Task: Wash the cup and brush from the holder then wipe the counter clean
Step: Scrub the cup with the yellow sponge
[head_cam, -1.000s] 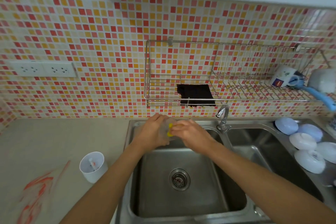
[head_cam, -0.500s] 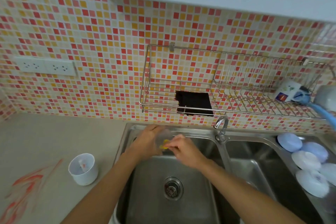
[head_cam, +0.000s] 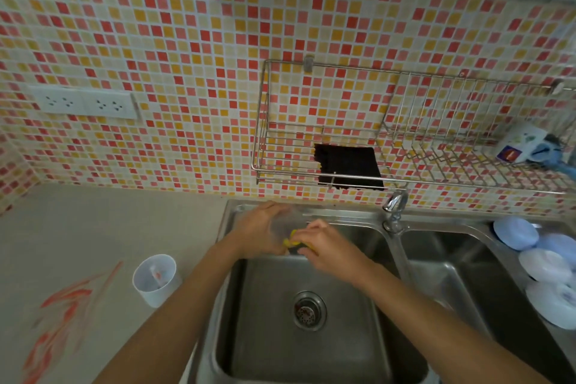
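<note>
Over the sink's far rim, left hand grasps the clear cup; right hand pinches a yellow sponge against its near side

Clear cup: translucent, blurred, held over back of left sink basin, tilt unclear. Yellow sponge: against cup's lower side. White holder: upright on counter left of sink, brush inside, orange-marked. Orange smears on counter, left of holder.
</note>
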A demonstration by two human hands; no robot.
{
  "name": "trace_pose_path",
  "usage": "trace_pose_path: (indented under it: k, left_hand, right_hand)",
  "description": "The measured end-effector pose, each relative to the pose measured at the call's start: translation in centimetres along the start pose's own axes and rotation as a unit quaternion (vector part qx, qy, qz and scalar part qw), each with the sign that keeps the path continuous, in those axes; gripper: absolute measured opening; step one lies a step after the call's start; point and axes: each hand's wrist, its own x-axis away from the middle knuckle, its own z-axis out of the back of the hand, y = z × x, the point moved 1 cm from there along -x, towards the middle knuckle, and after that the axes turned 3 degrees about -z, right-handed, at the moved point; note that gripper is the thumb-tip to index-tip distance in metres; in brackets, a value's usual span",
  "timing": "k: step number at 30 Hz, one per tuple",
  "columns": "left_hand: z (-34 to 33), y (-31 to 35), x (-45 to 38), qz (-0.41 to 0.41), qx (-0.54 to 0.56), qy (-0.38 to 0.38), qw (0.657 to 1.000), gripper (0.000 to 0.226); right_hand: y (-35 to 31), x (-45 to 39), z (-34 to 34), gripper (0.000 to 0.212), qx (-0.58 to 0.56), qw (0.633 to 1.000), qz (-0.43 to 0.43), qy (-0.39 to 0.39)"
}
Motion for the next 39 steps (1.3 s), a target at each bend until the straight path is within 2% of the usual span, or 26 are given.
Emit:
trace_pose_path:
  k: [5, 9, 12, 15, 17, 19, 20, 22, 23, 26, 28, 30, 32, 35, 37, 39]
  left_hand:
    - [0.2, -0.1, 0.4, 0.036, 0.086, 0.037, 0.995, 0.101]
    - [-0.1, -0.1, 0.6, 0.024, -0.068, 0.174, 0.982, 0.103]
    - [0.1, 0.1, 0.2, 0.010, -0.090, 0.226, 0.970, 0.088]
    - [0.2, -0.5, 0.0, -0.037, -0.057, 0.215, 0.974, 0.083]
    - [0.4, -1.0, 0.0, -0.043, -0.044, 0.187, 0.980, 0.085]
    - [0.3, -1.1, 0.2, -0.047, -0.033, 0.145, 0.988, 0.084]
    - [0.1, -1.0, 0.2, -0.054, -0.018, 0.126, 0.990, 0.082]
    - [0.0, -0.7, 0.2, -0.065, 0.030, 0.105, 0.992, 0.081]
    - [0.1, -0.6, 0.2, -0.066, 0.048, 0.099, 0.992, 0.081]
    - [0.4, -0.4, 0.1, -0.071, 0.054, 0.098, 0.991, 0.083]
    - [0.6, -0.7, -0.1, -0.060, 0.043, 0.091, 0.993, 0.084]
    - [0.6, -1.0, -0.2, -0.054, 0.019, 0.079, 0.995, 0.087]
    - [0.2, -1.3, -0.2, -0.066, -0.005, 0.065, 0.996, 0.086]
    - [0.2, -1.6, 0.0, -0.068, -0.002, 0.067, 0.995, 0.085]
    - [0.3, -1.5, -0.1, -0.070, -0.005, 0.064, 0.995, 0.084]
    - [0.4, -1.0, -0.2, -0.071, 0.004, 0.059, 0.996, 0.081]
  right_hand:
    - [-1.2, -0.7, 0.4, 0.017, 0.061, 0.992, 0.012, 0.106]
    - [-2.6, -1.4, 0.8, 0.019, 0.071, 0.983, 0.006, 0.171]
    - [-3.5, -1.5, 0.5, 0.021, 0.039, 0.983, -0.019, 0.177]
    - [-3.3, -1.8, 0.9, 0.031, -0.104, 0.983, -0.094, 0.122]
    - [-2.6, -2.0, 0.9, 0.032, -0.118, 0.985, -0.095, 0.087]
    - [-2.0, -2.1, 1.0, 0.034, -0.035, 0.998, -0.031, 0.037]
    - [-1.5, -2.2, 1.0, 0.036, 0.046, 0.998, 0.025, 0.018]
    - [-0.7, -2.7, 1.5, 0.040, 0.206, 0.974, 0.089, 0.014]
    - [-0.3, -3.1, 1.9, 0.042, 0.250, 0.963, 0.100, 0.020]
    - [0.0, -3.3, 2.7, 0.039, 0.276, 0.954, 0.100, 0.062]
    - [0.1, -2.7, 1.2, 0.040, 0.236, 0.967, 0.056, 0.075]
    - [-1.1, -1.9, -0.7, 0.037, 0.105, 0.991, -0.054, 0.065]
    - [-2.7, -1.7, -1.4, 0.032, -0.030, 0.985, -0.160, 0.064]
    - [-3.6, -2.2, -1.0, 0.029, -0.115, 0.975, -0.178, 0.072]
    - [-3.0, -2.2, -0.2, 0.030, -0.059, 0.992, -0.109, 0.038]
    - [-1.6, -2.5, 0.4, 0.034, 0.120, 0.993, -0.012, -0.006]
